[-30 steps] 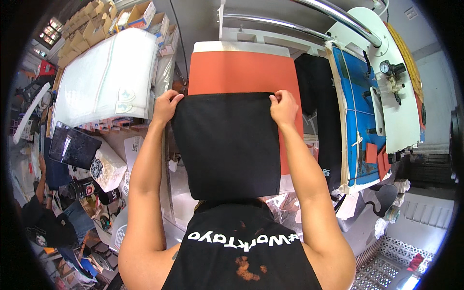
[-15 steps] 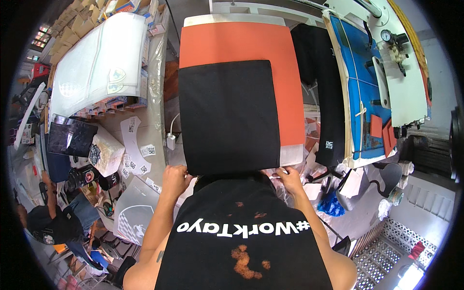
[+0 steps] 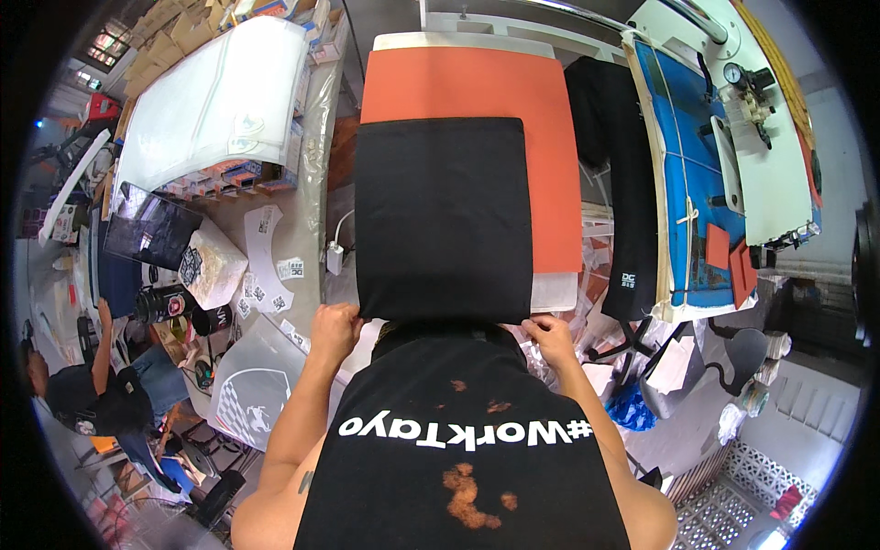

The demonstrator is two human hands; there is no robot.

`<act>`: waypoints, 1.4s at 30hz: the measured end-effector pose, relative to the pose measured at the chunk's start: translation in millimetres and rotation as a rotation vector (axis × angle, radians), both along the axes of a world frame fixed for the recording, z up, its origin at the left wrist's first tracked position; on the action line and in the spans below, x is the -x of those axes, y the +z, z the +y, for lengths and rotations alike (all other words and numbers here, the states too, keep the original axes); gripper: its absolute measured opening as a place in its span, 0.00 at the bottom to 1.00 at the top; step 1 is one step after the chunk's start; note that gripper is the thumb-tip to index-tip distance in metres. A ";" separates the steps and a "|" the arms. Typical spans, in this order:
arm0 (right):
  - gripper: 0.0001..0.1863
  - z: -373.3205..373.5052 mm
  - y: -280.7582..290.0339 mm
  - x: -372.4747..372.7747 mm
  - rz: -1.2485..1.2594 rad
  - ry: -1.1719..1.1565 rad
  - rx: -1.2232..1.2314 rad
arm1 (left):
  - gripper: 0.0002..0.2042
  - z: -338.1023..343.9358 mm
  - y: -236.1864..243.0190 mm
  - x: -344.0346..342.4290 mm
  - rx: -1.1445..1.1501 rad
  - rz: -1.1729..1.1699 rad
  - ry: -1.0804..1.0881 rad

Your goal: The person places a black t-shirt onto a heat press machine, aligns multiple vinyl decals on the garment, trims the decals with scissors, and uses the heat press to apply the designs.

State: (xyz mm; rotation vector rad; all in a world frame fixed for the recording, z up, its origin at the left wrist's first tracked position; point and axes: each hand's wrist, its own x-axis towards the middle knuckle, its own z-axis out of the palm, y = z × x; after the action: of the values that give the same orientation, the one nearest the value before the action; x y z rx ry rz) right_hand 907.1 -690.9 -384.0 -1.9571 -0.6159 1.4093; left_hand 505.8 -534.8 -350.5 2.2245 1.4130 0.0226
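At the far left of a crowded workshop, a co-worker in a dark shirt (image 3: 78, 392) reached one arm forward. White sheets (image 3: 215, 101) lay draped over boxes (image 3: 243, 174) on the table (image 3: 316, 197), and a pale curved strip (image 3: 264, 243) bearing dark printed marks lay close to the table's right edge. A white adapter (image 3: 335, 259) hung on its cord just beyond that edge. Next to it, the person's left hand (image 3: 335, 330) pinched the near left corner of a black cloth (image 3: 440, 220) with curled fingers. The cloth lay flat on an orange pad (image 3: 555, 202), following the pad's left edge, reaching past its near edge and leaving bare bands along the far and right edges. A white board (image 3: 555, 291) showed under the pad's near right corner. There, the right hand (image 3: 552, 341) pinched the cloth's near right corner between thumb and fingers. Farther right stood a black garment (image 3: 632, 229), a blue panel (image 3: 701, 188) tied with cord and a pressure gauge (image 3: 732, 73).
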 end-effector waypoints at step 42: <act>0.32 121.9 78.8 43.4 -1.096 0.374 -0.599 | 0.15 208.1 -2.6 294.1 -0.196 0.125 1.643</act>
State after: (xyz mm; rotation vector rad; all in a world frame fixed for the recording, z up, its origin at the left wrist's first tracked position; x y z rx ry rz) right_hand 863.8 -568.9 -305.2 -2.0029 -1.7124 0.1007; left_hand 211.7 -326.7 -353.1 0.5889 2.9019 0.5687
